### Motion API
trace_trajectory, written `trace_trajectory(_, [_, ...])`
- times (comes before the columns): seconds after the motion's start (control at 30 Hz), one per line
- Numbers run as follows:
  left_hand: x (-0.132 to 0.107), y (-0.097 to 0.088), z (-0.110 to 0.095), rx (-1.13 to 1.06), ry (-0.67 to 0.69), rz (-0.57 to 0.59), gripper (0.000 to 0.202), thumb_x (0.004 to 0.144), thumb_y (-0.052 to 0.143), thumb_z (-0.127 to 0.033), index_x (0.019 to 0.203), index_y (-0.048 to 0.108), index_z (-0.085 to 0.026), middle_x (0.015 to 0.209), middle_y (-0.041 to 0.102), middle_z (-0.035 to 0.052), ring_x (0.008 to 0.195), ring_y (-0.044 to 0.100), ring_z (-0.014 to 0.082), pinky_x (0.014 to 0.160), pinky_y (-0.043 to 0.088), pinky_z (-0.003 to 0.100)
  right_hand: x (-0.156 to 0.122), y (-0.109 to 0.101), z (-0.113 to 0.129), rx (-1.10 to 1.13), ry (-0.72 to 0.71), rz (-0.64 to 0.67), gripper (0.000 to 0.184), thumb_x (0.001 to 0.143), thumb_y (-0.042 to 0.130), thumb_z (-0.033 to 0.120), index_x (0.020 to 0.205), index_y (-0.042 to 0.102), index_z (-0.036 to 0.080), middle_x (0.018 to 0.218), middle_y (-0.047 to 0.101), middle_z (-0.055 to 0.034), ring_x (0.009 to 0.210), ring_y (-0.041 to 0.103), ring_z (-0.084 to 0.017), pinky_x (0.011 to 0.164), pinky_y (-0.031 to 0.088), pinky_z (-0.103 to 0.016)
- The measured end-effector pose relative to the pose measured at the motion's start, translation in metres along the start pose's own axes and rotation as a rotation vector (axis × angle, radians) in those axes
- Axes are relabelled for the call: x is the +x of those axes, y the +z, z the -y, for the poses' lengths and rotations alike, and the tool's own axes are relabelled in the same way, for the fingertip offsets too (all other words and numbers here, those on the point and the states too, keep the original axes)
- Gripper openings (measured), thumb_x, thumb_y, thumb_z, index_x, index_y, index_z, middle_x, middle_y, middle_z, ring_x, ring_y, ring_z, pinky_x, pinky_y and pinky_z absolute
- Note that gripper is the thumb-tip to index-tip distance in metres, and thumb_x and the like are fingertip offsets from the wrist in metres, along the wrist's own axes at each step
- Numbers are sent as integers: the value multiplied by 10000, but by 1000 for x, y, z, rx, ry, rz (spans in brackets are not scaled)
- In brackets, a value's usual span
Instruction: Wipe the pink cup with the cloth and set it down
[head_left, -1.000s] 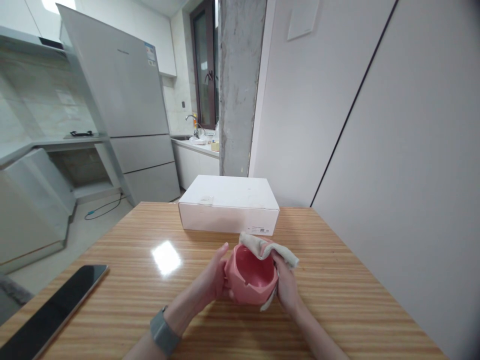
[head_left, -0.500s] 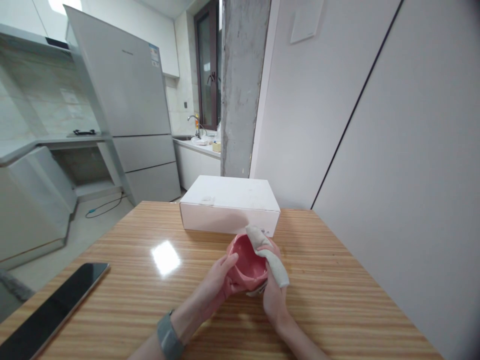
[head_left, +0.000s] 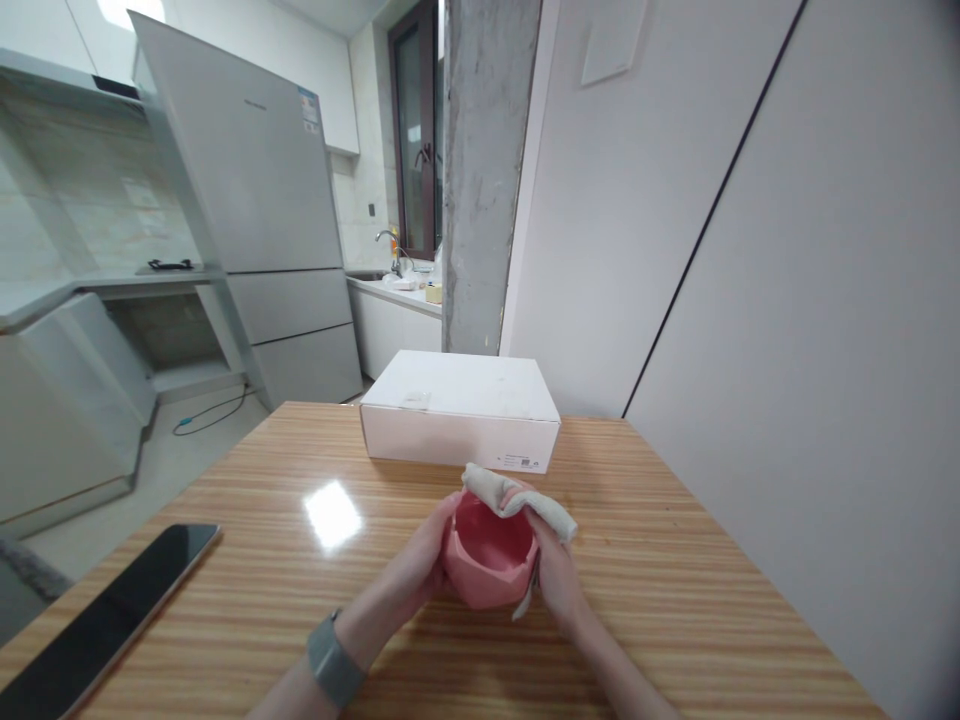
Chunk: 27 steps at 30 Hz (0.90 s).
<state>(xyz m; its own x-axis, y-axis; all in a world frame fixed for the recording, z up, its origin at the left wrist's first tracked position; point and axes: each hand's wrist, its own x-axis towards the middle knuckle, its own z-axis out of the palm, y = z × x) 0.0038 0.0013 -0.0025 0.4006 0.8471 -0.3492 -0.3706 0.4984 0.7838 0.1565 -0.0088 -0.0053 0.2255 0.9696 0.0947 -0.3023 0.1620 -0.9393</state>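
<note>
A pink faceted bowl-shaped pot [head_left: 489, 560] is held just above the wooden table [head_left: 675, 600], its opening turned toward me. My left hand [head_left: 422, 560] grips its left side, fingers wrapped round the wall; a grey band sits on that wrist. My right hand [head_left: 555, 570] is closed on a beige cloth [head_left: 517, 497] draped over the pot's far rim and right side. Part of the cloth hangs down below my right hand.
A white cardboard box [head_left: 459, 410] lies on the table just behind the pot. A dark tablet [head_left: 105, 620] lies at the table's left front edge. A grey wall runs close along the right. A fridge [head_left: 255, 200] and kitchen counters stand beyond the table.
The pot has tipped back from a forward tilt to face me. The cloth has slid from the right inner wall up over the far rim. Both hands kept their hold.
</note>
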Motion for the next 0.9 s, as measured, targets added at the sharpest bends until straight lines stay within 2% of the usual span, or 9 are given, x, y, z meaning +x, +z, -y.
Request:
trace_trajectory(0.17, [-3,12,1,-53,89,48,500,855,481,-535,1187,589,-177,1068,697,95,913,667,255,615,554,314,-5,6,-1,-89,-285,-8,257,780,611,491,795,680,244,972,677,-17,1067,555,-229,993,387,-366])
trace_trajectory(0.27, [-3,16,7,-180,190,123,474,860,513,-484,1232,552,-195,1169,653,93,1029,631,255,754,551,341,-14,10,-9,-122,-404,-71,221,859,530,410,910,649,231,1166,603,-39,1152,492,-214,1005,367,-377])
trace_trajectory(0.33, [-2,16,11,-236,225,187,477,875,489,-478,1261,529,-200,1227,619,91,1103,591,254,846,522,361,-18,11,-14,-136,-432,-117,226,858,526,405,934,641,226,1200,581,-45,1162,482,-215,999,370,-379])
trace_trajectory(0.4, [0,14,12,-197,212,251,492,886,464,-492,1286,508,-208,1263,593,90,1154,554,263,925,477,398,-18,9,-14,-116,-389,-167,251,836,544,426,935,647,220,1148,610,-39,1125,512,-220,998,372,-383])
trace_trajectory(0.47, [1,9,12,-45,226,233,516,869,495,-505,1287,506,-203,1286,572,98,1186,522,273,994,417,423,-14,5,-12,-61,-263,-244,277,803,576,445,926,659,210,1041,655,-23,1048,562,-222,980,390,-382])
trace_trajectory(0.6, [2,1,9,336,498,-13,701,769,650,-475,1361,399,-196,1400,423,132,1237,456,287,1041,362,424,-1,-1,-9,147,36,-354,305,710,665,450,880,683,197,886,702,8,928,616,-212,877,462,-330])
trace_trajectory(0.7, [-3,3,5,522,691,-20,852,647,784,-358,1377,363,-232,1427,378,107,1284,401,284,1069,333,398,3,-2,-13,297,208,-257,340,706,678,463,916,697,196,902,722,2,900,637,-205,808,493,-305])
trace_trajectory(0.8, [-13,9,-3,587,721,21,927,514,863,-243,1326,415,-256,1338,495,74,1223,472,278,1046,366,380,1,2,-14,371,239,-178,338,715,687,448,944,708,199,914,730,5,907,650,-203,827,497,-301])
trace_trajectory(0.9, [-18,11,-11,639,737,-53,823,504,857,-216,1239,488,-233,1223,588,71,1119,550,276,984,419,387,-1,6,-8,433,231,-76,337,724,691,448,959,716,209,944,731,3,986,639,-219,900,479,-328])
